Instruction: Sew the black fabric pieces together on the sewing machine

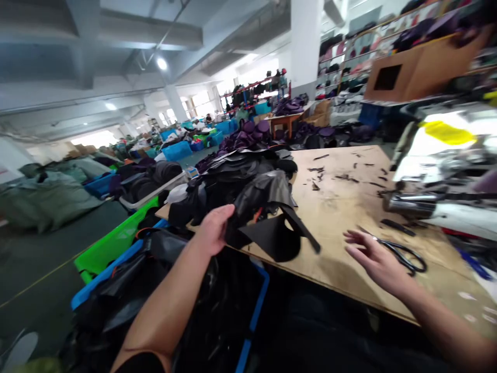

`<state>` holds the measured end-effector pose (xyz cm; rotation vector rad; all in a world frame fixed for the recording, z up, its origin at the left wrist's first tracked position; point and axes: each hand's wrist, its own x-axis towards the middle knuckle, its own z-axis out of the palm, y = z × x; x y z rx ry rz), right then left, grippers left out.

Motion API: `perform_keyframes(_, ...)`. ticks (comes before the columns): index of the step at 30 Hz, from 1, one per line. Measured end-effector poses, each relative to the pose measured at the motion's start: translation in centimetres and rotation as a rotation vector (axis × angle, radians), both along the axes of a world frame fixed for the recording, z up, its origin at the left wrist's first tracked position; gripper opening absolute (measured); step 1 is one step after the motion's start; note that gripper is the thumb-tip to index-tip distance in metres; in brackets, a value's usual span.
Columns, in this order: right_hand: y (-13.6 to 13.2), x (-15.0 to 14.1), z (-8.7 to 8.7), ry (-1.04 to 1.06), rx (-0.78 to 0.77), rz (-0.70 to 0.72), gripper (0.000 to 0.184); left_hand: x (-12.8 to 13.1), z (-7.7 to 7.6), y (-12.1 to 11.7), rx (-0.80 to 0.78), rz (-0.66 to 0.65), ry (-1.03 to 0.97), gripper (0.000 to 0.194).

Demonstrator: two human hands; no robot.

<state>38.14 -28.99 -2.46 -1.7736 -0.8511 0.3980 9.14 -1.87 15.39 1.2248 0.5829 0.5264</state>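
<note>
My left hand (213, 228) grips a black fabric piece (272, 233) at the near edge of a pile of black cut pieces (240, 181) on the wooden table (341, 207). The piece hangs partly over the table's front edge. My right hand (375, 259) hovers above the table with its fingers spread, holding nothing. Black scissors (404, 254) lie on the table just beyond its fingertips.
A sewing machine (438, 171) stands at the table's right. Black scraps (345, 176) lie scattered on the far tabletop. Blue (252, 316) and green (112, 243) crates with dark fabric sit left and below. Shelves (388, 46) and more work tables fill the hall behind.
</note>
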Motion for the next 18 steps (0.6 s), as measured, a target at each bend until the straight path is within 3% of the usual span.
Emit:
perform_keyframes(2, 1.1, -0.1, 2.0, 0.079, 0.208, 0.019, 0.065, 3.9, -2.8, -2.9, -0.122, -0.184, -0.038, 0.033)
perform_keyframes(4, 0.7, 0.7, 3.3, 0.074, 0.313, 0.038, 0.070, 7.1, -5.5, -5.4, -0.206, -0.353, -0.054, 0.031)
perform_keyframes(7, -2.0, 1.1, 4.8, -0.085, 0.258, 0.079, 0.074, 10.7, -8.6, -8.5, -0.278, -0.547, -0.096, 0.034)
perform_keyframes(9, -4.0, 0.3, 5.8, -0.258, 0.155, 0.101, 0.084, 12.4, -9.9, -10.4, -0.326, -0.629, -0.112, 0.037)
perform_keyframes(11, -5.5, -0.6, 6.9, -0.411, 0.058, 0.050, 0.090, 13.9, -10.5, -12.0, -0.381, -0.689, -0.108, 0.038)
perform_keyframes(15, -8.0, 1.1, 8.7, -0.407, -0.216, -0.132, 0.050, 17.8, -10.3, -12.9, -0.372, -0.758, -0.051, 0.038)
perform_keyframes(18, -10.5, 3.9, 9.3, -0.191, -0.401, 0.098, 0.042, 22.3, -9.1, -10.3, -0.144, -0.756, 0.085, 0.034)
